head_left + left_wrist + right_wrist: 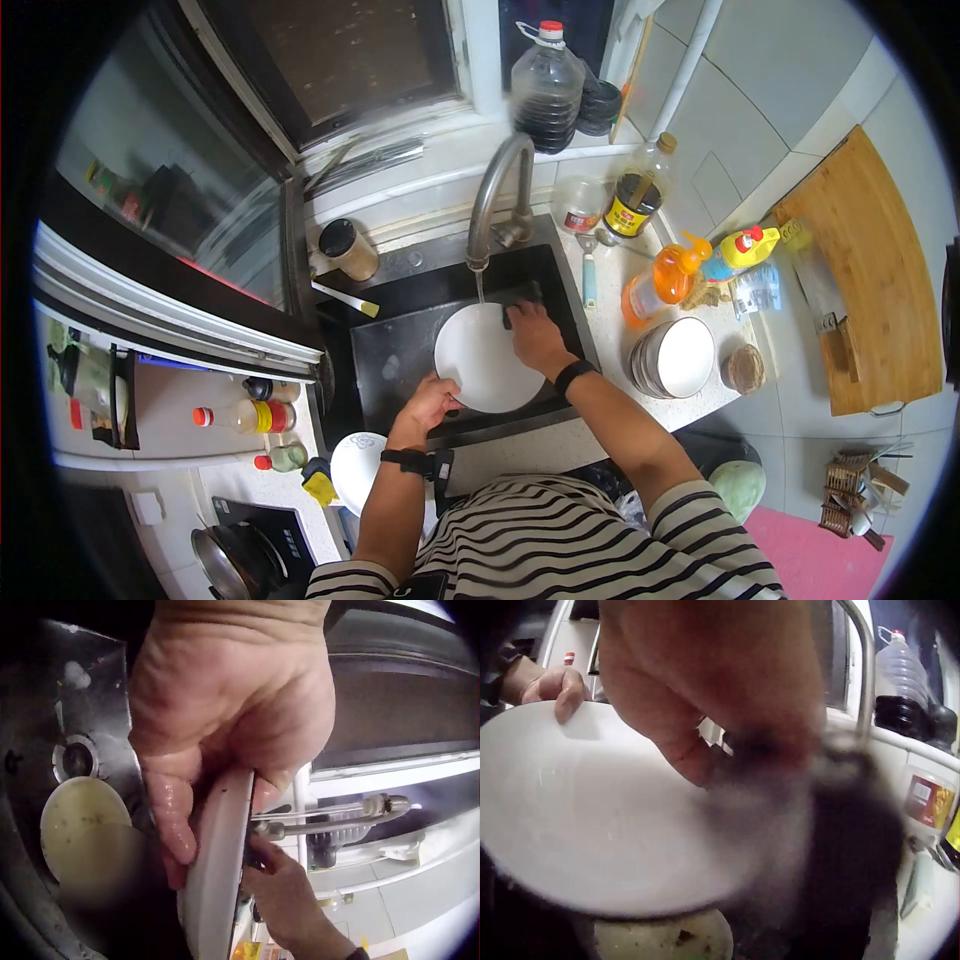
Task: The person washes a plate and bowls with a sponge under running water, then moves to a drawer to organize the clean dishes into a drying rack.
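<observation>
We stand at a kitchen counter whose black sink (395, 345) sits below a window. Over the sink, we hold a white plate (485, 360) tilted under the curved faucet (495, 190) at the sink's back edge, and a thin stream of water (480, 285) falls on the plate's upper rim. Our left hand (430, 400) grips the plate's near rim at the front of the sink. The left wrist view shows its fingers curled behind the plate and the thumb on the face. Our right hand (535, 335) lies on the plate's far right edge, its fingers closed round a dark pad (520, 297) that it presses against the plate. The right wrist view shows that pad only as a blur. Down in the sink's basin, beneath the plate, lies a soiled dish (82, 825). On the counter just right of the sink stands a stack of bowls (675, 355), with an orange spray bottle (665, 275) behind it. At the sink's front left corner rests a second white plate (358, 470). A large jug (545, 85) stands on the sill behind the sink.
</observation>
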Demonstrator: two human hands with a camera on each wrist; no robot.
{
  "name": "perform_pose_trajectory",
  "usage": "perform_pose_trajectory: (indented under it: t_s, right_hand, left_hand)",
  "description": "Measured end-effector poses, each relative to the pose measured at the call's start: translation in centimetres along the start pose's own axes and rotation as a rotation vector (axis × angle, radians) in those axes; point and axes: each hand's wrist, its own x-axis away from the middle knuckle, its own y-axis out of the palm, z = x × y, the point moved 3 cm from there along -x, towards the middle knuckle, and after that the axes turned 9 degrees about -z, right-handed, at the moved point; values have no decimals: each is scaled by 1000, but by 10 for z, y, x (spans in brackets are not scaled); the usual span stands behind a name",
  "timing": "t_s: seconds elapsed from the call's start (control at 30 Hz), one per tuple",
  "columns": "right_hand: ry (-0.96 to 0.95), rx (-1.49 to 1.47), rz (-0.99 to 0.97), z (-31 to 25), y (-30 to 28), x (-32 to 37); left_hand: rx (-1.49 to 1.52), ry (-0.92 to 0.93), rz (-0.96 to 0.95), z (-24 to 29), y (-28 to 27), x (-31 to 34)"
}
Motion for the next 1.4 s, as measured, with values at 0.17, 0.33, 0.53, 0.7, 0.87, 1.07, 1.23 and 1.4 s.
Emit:
perform_pose_trajectory:
  t_s: [0.17,0.33,0.53,0.7,0.87,1.07,1.23,1.4]
  right_hand:
    - [-411,153,67,-44,1,-6]
    - [-612,72,-216,-68,6,-10]
    - [-106,88,-312,-29,-13,-32]
    - [352,-277,-337,27,-24,-14]
    - [537,-673,-303,38,1,7]
    - [652,-1202,-211,15,22,36]
    - [776,-1522,5,-8,49,39]
    - [736,-1445,-95,-5,52,41]
  left_hand:
    - [-60,-100,-104,-4,6,-4]
    - [-89,-126,-151,-7,15,-1]
    - [-121,-55,-100,-10,2,-2]
    - [-25,40,-23,-4,-17,-7]
    - [159,129,40,9,-1,-5]
    - [429,157,108,-3,4,-26]
    - [413,342,84,-13,35,-35]
    - [375,253,63,-16,21,-35]
